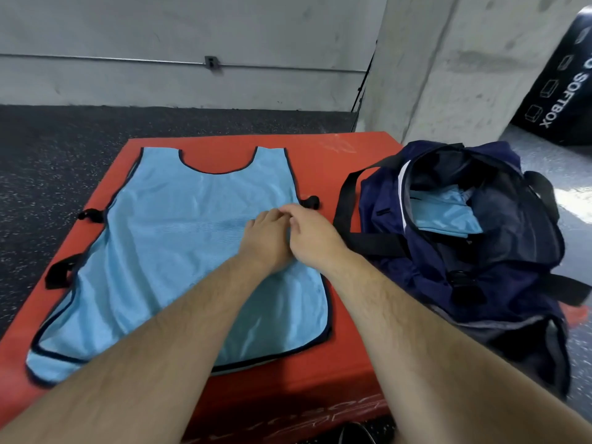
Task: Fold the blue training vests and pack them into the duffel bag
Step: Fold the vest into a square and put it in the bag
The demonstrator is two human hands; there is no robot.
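Both hands meet over the right middle of the blue vest [179, 251], which lies flat on the red mat [352, 373]. The left hand [266, 240] rests on the cloth, fingers bent. The right hand [309, 233] curls beside it. I cannot tell whether either pinches fabric. Just to the right, the open duffel bag [413, 283] holds a folded vest [445, 213].

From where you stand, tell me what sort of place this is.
Most likely a gym or training room: a speckled rubber floor, a red padded block used as a work surface, and a black box marked SOFTBOX beside bare concrete walls.
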